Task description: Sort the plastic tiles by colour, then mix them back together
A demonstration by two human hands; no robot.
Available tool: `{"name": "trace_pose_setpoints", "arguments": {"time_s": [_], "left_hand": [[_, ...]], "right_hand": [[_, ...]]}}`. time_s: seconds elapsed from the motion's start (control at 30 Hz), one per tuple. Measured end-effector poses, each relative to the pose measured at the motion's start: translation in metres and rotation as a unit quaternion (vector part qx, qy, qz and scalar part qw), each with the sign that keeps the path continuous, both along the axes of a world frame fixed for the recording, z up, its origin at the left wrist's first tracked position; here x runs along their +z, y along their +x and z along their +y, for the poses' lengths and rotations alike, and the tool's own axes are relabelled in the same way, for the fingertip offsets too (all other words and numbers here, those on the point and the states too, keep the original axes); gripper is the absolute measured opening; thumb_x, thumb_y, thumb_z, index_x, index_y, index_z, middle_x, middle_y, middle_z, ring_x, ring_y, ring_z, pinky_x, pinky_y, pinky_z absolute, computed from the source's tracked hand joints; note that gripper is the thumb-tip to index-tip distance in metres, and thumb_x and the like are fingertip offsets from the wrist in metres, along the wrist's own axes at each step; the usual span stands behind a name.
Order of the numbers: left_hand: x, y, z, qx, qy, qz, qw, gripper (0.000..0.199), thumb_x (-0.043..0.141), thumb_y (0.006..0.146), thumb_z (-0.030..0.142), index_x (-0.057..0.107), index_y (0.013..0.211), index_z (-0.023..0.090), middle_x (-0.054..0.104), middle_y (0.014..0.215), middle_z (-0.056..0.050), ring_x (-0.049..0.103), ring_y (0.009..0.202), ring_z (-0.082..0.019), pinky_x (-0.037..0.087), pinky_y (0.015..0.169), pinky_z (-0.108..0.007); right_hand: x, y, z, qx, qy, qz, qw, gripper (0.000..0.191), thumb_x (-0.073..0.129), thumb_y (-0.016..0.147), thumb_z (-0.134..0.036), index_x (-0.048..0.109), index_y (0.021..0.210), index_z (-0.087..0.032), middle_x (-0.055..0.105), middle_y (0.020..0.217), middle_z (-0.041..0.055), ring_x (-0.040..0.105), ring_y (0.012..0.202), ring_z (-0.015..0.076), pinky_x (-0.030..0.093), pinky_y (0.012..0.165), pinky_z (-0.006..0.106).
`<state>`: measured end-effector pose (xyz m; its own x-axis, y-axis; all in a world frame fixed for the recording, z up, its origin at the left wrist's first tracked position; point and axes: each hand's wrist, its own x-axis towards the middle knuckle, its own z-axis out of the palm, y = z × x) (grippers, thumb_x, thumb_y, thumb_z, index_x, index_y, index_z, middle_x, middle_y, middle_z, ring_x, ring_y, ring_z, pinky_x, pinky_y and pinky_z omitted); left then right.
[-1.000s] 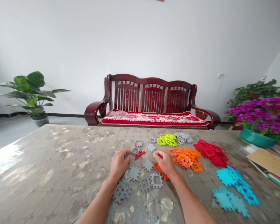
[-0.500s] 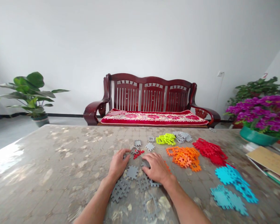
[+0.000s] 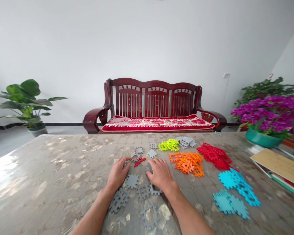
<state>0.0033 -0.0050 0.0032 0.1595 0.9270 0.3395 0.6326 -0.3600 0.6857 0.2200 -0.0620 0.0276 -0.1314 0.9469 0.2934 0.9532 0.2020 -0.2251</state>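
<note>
Left hand (image 3: 118, 173) loosely curved, right hand (image 3: 160, 173) arched over gray piece (image 3: 149, 167); whether either grips, cannot tell. Gray plate (image 3: 132, 181) lies flat on counter (image 3: 73, 186), just beside left hand; thin pieces probably lift best by toothed edges.

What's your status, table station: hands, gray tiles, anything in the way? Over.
Left hand near red pieces, right hand over a gray tile; grips unclear. More gray tiles nearby. In the way: right hand, partly hiding that tile.
</note>
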Motion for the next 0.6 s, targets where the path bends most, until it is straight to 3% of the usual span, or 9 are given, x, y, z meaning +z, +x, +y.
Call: {"name": "trace_pose_setpoints", "arguments": {"time_s": [0.17, 0.33, 0.4, 0.5, 0.6], "left_hand": [[0.005, 0.004, -0.003, 0.008, 0.027, -0.080, 0.996, 0.029, 0.051, 0.082, 0.040, 0.068, 0.098, 0.023, 0.071, 0.102, -0.003, 0.063, 0.100, -0.021, 0.046, 0.094, -0.034], [0.014, 0.017, -0.006, 0.032, -0.062, -0.244, 0.967, 0.042, 0.059, 0.078, 0.054, 0.069, 0.095, 0.017, 0.073, 0.091, -0.005, 0.066, 0.089, -0.022, 0.053, 0.081, -0.032], [0.020, 0.021, -0.007, 0.021, -0.122, -0.356, 0.926, 0.043, 0.066, 0.074, 0.055, 0.069, 0.093, 0.016, 0.073, 0.095, -0.006, 0.067, 0.093, -0.022, 0.054, 0.080, -0.030], [0.030, 0.025, -0.008, 0.002, -0.234, -0.523, 0.819, 0.030, 0.071, 0.077, 0.040, 0.066, 0.095, 0.016, 0.072, 0.103, -0.008, 0.069, 0.094, -0.020, 0.057, 0.082, -0.031], [0.037, 0.029, -0.011, -0.022, -0.311, -0.599, 0.737, 0.018, 0.061, 0.086, 0.024, 0.063, 0.102, 0.016, 0.072, 0.105, -0.008, 0.071, 0.090, -0.019, 0.058, 0.082, -0.034]], "right_hand": [[-0.002, 0.001, 0.003, 0.002, 0.021, 0.042, 0.999, 0.046, 0.064, 0.077, -0.027, 0.056, 0.123, -0.025, 0.067, 0.110, 0.0076, 0.059, 0.103, 0.0246, 0.040, 0.091, 0.038], [-0.004, 0.000, 0.007, 0.028, 0.076, 0.144, 0.986, 0.048, 0.061, 0.077, -0.018, 0.057, 0.124, -0.024, 0.065, 0.119, 0.0075, 0.056, 0.111, 0.0231, 0.041, 0.098, 0.037], [-0.003, -0.002, 0.008, 0.042, 0.104, 0.206, 0.972, 0.047, 0.060, 0.077, -0.018, 0.058, 0.123, -0.023, 0.065, 0.119, 0.0076, 0.056, 0.112, 0.0225, 0.042, 0.100, 0.038], [-0.001, -0.007, 0.007, 0.052, 0.131, 0.300, 0.943, 0.046, 0.061, 0.076, -0.019, 0.058, 0.122, -0.022, 0.066, 0.116, 0.0081, 0.058, 0.107, 0.0215, 0.047, 0.095, 0.037], [0.001, -0.012, 0.006, 0.056, 0.137, 0.356, 0.923, 0.046, 0.061, 0.076, -0.022, 0.057, 0.122, -0.021, 0.066, 0.116, 0.0088, 0.060, 0.101, 0.0203, 0.051, 0.088, 0.034]]}}
